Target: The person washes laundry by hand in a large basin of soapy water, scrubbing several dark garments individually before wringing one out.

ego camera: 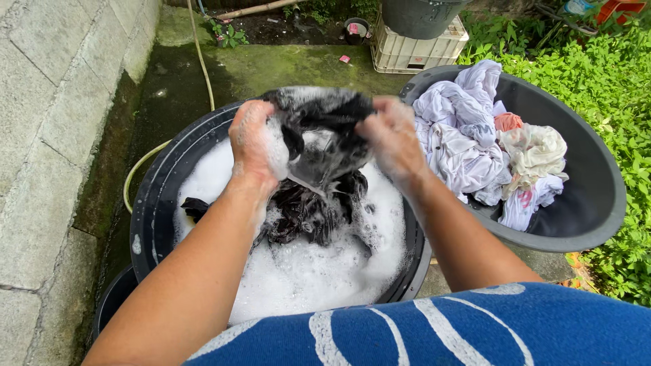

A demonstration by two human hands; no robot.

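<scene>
— What sits nearest the camera?

— A blue garment with white stripes (pixel 434 332) at six o'clock, on the person's own body. Both bare forearms reach up from it toward the middle.

— And the hands?

— The left hand (pixel 252 139), at about ten o'clock from the centre, is covered in suds, its fingers closed on a wet black cloth (pixel 325 135). The right hand (pixel 392 139), at about one o'clock, has its fingers clenched on the same cloth. The cloth is bunched between them, lifted above the water, with its lower part trailing down into the foam.

— What is under it?

— A round black wash basin (pixel 152 217) full of white soapy foam (pixel 298 278), with more dark fabric sunk in the middle.

— To the side?

— At three o'clock, touching the basin, a grey tub (pixel 583 224) holds a heap of pale laundry (pixel 475 142), white, lilac and a bit of pink.

— Farther off?

— A yellowish hose (pixel 200 57) runs up at eleven o'clock beside a concrete block wall (pixel 47 135). At twelve o'clock stands a white crate (pixel 413 51) with a dark bucket (pixel 420 17) on it; green plants (pixel 610 88) fill two o'clock.
</scene>
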